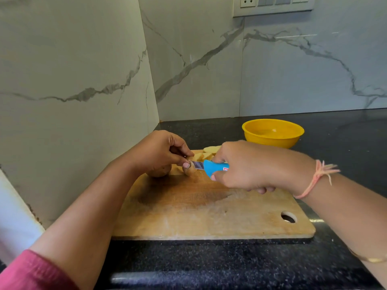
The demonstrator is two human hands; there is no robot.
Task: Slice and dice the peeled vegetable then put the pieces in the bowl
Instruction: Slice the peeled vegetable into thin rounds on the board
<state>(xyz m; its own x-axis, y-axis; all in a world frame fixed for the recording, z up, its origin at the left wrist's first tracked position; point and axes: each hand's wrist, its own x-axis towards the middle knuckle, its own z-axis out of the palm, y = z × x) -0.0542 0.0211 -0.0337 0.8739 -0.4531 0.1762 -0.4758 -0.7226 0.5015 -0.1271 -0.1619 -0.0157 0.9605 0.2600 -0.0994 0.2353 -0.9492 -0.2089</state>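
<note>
A peeled potato piece lies at the far end of the wooden cutting board. My left hand pinches it with curled fingers, thumb by the blade. My right hand grips the blue-handled knife, its blade on the piece under my left thumb. Another potato chunk sits under my left wrist. Pale cut slices lie just beyond the blade, partly hidden by my right hand. The yellow bowl stands behind the board to the right; I see no pieces in it.
A black speckled counter carries the board, with its front edge close to me. Marble walls form a corner on the left and behind. A switch panel is high on the back wall.
</note>
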